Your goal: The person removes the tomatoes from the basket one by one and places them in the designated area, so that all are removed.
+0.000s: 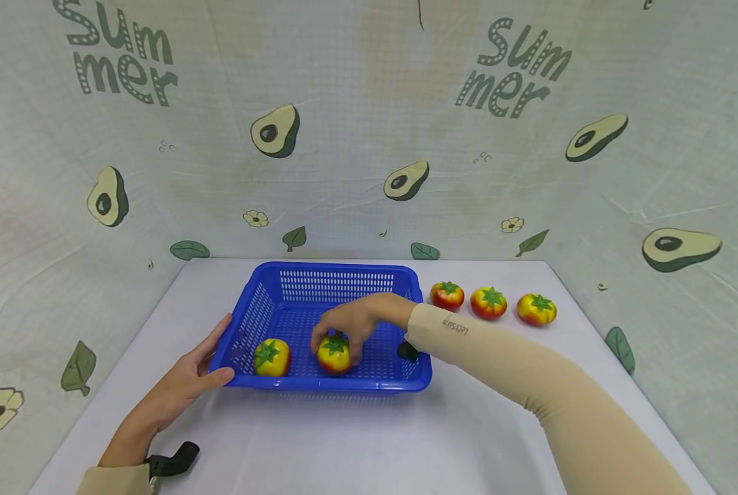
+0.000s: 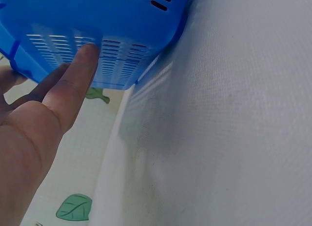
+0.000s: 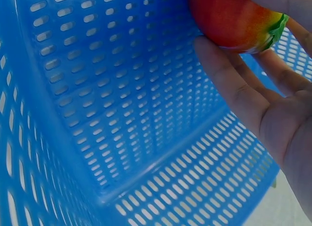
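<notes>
A blue plastic basket (image 1: pixel 319 385) with slotted walls sits on the white table. My left hand (image 1: pixel 189 378) holds its left end, the thumb over the rim at the near corner and the other fingers along the side. In the left wrist view, fingers (image 2: pixel 73 87) lie against the basket's outer wall (image 2: pixel 122 21). Inside the basket, my right hand (image 1: pixel 350 322) grips a red-and-yellow tomato (image 1: pixel 334 356) with a green leafy top, its fingers around the sides. The right wrist view shows this tomato (image 3: pixel 234 21) close over the slotted floor. Another tomato (image 1: pixel 272 357) lies at the basket's near left.
Three more tomatoes stand in a row right of the basket: one close to its wall (image 1: pixel 447 296), a middle one (image 1: pixel 489 303) and a far right one (image 1: pixel 536 310). A printed cloth (image 1: pixel 344 82) hangs behind the white table (image 1: pixel 344 447) and at both sides.
</notes>
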Motion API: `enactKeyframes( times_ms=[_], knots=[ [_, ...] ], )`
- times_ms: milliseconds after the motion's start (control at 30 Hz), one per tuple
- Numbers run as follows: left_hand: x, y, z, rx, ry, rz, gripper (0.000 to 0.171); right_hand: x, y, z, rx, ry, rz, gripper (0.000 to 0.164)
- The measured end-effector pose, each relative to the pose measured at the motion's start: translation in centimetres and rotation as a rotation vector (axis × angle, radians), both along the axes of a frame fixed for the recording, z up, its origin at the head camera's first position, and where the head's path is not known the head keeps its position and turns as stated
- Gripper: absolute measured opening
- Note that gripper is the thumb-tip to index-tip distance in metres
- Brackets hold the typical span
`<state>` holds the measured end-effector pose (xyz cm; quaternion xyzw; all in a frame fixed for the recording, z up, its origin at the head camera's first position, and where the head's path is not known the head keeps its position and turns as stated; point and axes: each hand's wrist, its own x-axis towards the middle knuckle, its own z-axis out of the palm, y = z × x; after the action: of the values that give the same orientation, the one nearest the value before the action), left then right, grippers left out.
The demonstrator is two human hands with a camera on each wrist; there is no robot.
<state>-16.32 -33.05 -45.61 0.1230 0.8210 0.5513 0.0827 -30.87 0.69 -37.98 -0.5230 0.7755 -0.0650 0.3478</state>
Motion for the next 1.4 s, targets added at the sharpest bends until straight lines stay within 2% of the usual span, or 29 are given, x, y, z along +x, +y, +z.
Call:
enactKeyframes(
  times_ms=[200, 600, 867, 1167, 1400],
  knots=[
    [-0.1, -0.1, -0.2, -0.009, -0.001, 0.003, 0.092, 0.0, 0.5, 1.2, -0.024, 0.023, 0.012, 0.067],
    [-0.1, -0.1, -0.3, -0.006, -0.005, 0.009, 0.091, 0.1, 3.3, 3.8, -0.063, 0.094, -0.064, 0.067],
    [0.0, 0.1, 0.0, -0.009, -0.001, 0.001, 0.091, -0.1, 6.4, 5.2, -0.135, 0.095, -0.127, 0.066],
    [0.0, 0.0, -0.1, -0.017, 0.011, 0.003, 0.091, 0.2, 10.3, 6.7, -0.211, 0.101, -0.228, 0.066],
    [0.1, 0.0, -0.1, 0.022, 0.007, -0.014, 0.09, 0.8, 12.7, 7.4, -0.271, 0.131, -0.261, 0.065]
  ],
)
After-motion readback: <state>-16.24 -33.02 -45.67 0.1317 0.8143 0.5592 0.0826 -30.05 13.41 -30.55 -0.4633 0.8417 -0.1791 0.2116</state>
